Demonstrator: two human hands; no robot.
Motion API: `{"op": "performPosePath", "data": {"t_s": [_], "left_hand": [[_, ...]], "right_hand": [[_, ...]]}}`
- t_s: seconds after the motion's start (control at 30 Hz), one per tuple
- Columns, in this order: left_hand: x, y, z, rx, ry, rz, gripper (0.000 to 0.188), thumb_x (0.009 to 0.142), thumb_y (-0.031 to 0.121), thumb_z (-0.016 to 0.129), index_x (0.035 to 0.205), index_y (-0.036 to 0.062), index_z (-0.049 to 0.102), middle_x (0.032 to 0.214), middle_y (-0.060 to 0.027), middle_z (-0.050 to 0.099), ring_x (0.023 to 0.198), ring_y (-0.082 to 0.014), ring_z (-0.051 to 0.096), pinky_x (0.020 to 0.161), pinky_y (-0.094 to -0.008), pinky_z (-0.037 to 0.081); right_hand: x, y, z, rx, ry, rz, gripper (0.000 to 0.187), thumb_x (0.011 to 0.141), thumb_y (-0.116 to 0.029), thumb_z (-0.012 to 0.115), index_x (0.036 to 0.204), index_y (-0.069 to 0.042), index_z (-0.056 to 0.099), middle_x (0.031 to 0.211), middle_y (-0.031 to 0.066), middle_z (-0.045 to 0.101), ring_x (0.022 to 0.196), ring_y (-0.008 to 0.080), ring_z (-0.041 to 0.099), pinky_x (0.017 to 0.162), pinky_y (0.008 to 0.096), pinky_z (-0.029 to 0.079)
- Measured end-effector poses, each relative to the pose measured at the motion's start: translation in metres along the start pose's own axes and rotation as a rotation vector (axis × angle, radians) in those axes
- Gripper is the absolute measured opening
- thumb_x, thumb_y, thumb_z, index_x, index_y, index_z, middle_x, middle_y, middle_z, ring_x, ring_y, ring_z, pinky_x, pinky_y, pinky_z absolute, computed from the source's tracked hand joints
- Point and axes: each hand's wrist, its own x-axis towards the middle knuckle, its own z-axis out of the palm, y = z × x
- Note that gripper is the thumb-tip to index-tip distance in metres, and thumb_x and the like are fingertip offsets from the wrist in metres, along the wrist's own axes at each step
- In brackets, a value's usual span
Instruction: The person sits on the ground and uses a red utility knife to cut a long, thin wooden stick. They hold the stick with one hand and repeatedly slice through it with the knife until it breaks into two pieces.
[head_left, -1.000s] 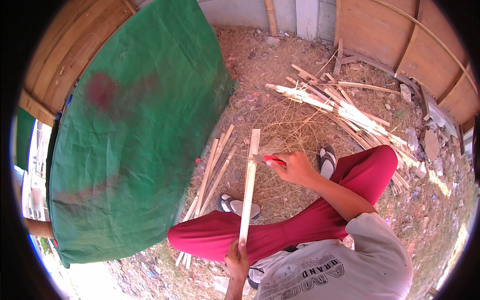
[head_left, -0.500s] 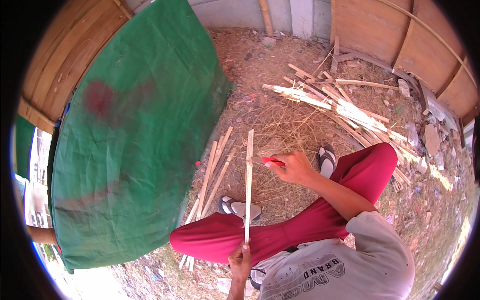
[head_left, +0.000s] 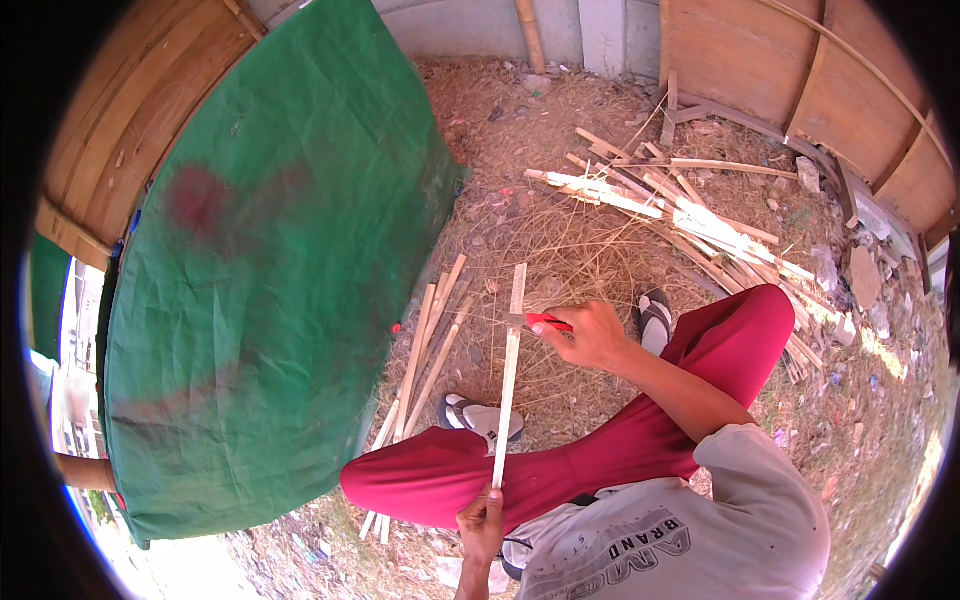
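My left hand [head_left: 482,520] is closed around the lower end of a long, pale wooden strip [head_left: 506,400], which slants up and away over my lap. In my right hand [head_left: 592,338] is a red-handled knife [head_left: 548,322]. Its short blade lies against the strip's upper part, a little below the far tip. The blade's exact angle is too small to make out. Beside my left knee, a small bundle of similar strips [head_left: 425,345] lies on the ground.
A large pile of split strips [head_left: 700,220] lies at the far right. Thin shavings [head_left: 565,250] cover the ground ahead. A green tarp [head_left: 280,270] stands along the left, wooden panels [head_left: 750,70] at the back right. My sandalled feet [head_left: 655,318] are near the work.
The strip's far end has swung right and now meets the knife blade; before, there was a gap between them. My right hand has hardly moved.
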Motion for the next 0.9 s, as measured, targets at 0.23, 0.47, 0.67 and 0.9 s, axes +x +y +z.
{"op": "performPosePath", "data": {"t_s": [0.23,0.47,0.67,0.9], "left_hand": [[-0.002,-0.002,0.000,-0.178,-0.106,-0.069,0.040,0.104,0.032,0.060,0.090,-0.0040,0.071,0.055,0.0034,0.046,0.047,-0.0031,0.038,0.044,-0.0234,0.031],[-0.006,-0.006,0.002,-0.291,-0.137,-0.103,0.048,0.105,0.031,0.058,0.069,-0.0001,0.062,0.052,0.0041,0.041,0.046,-0.0037,0.035,0.044,-0.0245,0.033],[-0.011,-0.001,-0.003,-0.087,-0.077,-0.041,0.042,0.105,0.032,0.059,0.078,-0.0001,0.066,0.053,0.0062,0.041,0.048,-0.0035,0.035,0.046,-0.0243,0.032],[-0.040,0.009,-0.016,-0.164,-0.138,-0.250,0.033,0.104,0.028,0.061,0.103,-0.0014,0.075,0.054,0.0063,0.045,0.048,-0.0029,0.038,0.046,-0.0242,0.027]], "right_hand": [[-0.001,0.006,0.000,-0.007,-0.007,-0.013,0.042,0.093,-0.048,0.065,0.096,-0.009,0.080,0.056,0.0106,0.066,0.044,0.0274,0.061,0.045,0.0396,0.049],[-0.002,0.005,-0.002,-0.045,-0.083,0.019,0.041,0.093,-0.049,0.064,0.095,-0.012,0.080,0.052,0.0101,0.062,0.044,0.0278,0.060,0.045,0.0406,0.048],[-0.006,0.005,0.001,-0.214,-0.163,0.051,0.042,0.092,-0.052,0.063,0.093,-0.014,0.080,0.050,0.0098,0.060,0.047,0.0289,0.062,0.046,0.0422,0.048],[0.008,0.095,0.014,-0.382,0.033,0.498,0.047,0.094,-0.053,0.061,0.092,-0.010,0.079,0.060,0.0165,0.065,0.056,0.0341,0.067,0.052,0.0462,0.052]]}}
